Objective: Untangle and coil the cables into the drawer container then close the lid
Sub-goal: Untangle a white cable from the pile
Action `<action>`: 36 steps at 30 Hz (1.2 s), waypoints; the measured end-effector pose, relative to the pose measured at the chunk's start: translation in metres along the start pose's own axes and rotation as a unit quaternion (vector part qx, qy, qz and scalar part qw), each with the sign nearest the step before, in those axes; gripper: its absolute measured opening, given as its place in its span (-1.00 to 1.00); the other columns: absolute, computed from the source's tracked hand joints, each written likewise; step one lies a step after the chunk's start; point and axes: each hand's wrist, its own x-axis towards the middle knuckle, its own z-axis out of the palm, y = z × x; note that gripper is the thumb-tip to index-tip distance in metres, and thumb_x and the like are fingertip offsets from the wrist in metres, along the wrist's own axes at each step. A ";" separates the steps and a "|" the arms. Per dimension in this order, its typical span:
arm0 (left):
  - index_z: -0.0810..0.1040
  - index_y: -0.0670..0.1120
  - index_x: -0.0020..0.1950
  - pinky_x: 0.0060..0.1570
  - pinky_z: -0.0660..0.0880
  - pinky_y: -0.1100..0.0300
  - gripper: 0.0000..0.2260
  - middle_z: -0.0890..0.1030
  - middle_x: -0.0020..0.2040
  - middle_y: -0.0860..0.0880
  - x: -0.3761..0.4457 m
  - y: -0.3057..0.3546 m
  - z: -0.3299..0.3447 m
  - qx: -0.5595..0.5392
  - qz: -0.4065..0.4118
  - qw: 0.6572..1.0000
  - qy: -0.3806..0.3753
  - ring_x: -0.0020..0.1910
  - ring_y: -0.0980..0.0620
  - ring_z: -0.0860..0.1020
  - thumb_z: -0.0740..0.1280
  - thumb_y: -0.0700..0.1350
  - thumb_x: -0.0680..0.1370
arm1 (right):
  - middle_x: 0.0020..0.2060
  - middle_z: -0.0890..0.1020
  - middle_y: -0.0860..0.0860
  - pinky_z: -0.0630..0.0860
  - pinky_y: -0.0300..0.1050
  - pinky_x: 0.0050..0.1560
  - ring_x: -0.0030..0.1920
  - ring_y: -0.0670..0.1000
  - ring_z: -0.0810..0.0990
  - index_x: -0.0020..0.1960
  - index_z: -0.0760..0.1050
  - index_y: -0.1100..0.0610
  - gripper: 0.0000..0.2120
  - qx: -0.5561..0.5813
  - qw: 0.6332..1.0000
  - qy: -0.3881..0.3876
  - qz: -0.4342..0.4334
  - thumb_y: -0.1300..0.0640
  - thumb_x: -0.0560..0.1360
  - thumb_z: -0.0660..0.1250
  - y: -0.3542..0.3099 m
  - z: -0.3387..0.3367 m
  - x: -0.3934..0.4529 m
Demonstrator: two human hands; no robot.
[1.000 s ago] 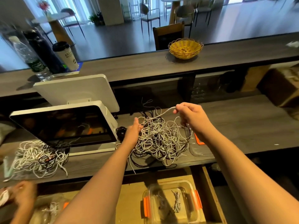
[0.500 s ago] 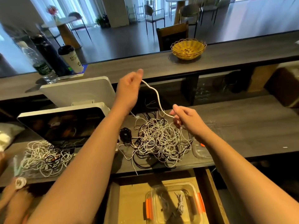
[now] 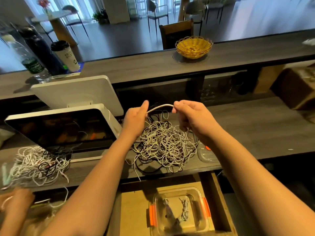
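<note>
Tangled cables heaped on counter; clear container open in drawer.

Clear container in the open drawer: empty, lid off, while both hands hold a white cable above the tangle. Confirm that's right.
Not empty. The head view shows the clear container already holding a couple of coiled cables. The rest stands: no lid on it, and the left hand and right hand grip a white cable above the tangle.

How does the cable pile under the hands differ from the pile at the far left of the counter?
The centre pile has both the left hand and right hand pinching one white cable up from it; the left pile lies untouched by them. The centre pile sits beside the clear lid, the left pile in front of the screen. Both mix white and dark cables, still tangled.
</note>
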 end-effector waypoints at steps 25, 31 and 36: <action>0.42 -0.07 -0.15 -0.44 0.35 0.18 -0.68 0.43 -0.47 0.03 -0.078 0.004 0.004 -0.057 -0.019 0.979 -0.195 -0.52 0.06 0.35 0.15 0.11 0.69 | -0.29 0.60 -0.02 0.52 -0.04 -0.13 -0.24 0.01 0.56 0.00 0.57 0.07 -0.81 -0.113 0.993 0.020 0.024 0.14 0.66 0.19 0.072 0.028 -0.062; 0.51 -0.18 -0.01 -0.59 0.04 0.27 -0.56 0.30 -0.55 0.03 -0.092 -0.005 0.018 -0.311 -0.175 0.901 -0.248 -0.66 0.13 0.22 0.34 0.22 0.49 | -0.47 0.49 -0.09 0.36 -0.22 -0.43 -0.43 -0.08 0.42 -0.12 0.60 0.07 -0.80 -0.107 0.993 0.036 0.018 0.13 0.63 0.26 0.067 0.024 -0.072; 0.57 -0.12 0.22 -0.60 0.12 0.35 -0.53 0.37 -0.44 0.03 -0.100 -0.011 0.026 -0.296 -0.212 0.888 -0.280 -0.56 0.16 0.23 0.26 0.24 0.56 | -0.47 0.57 -0.04 0.41 -0.23 -0.39 -0.44 -0.09 0.49 -0.19 0.64 0.11 -0.76 -0.136 0.988 0.077 0.007 0.02 0.58 0.34 0.063 0.024 -0.074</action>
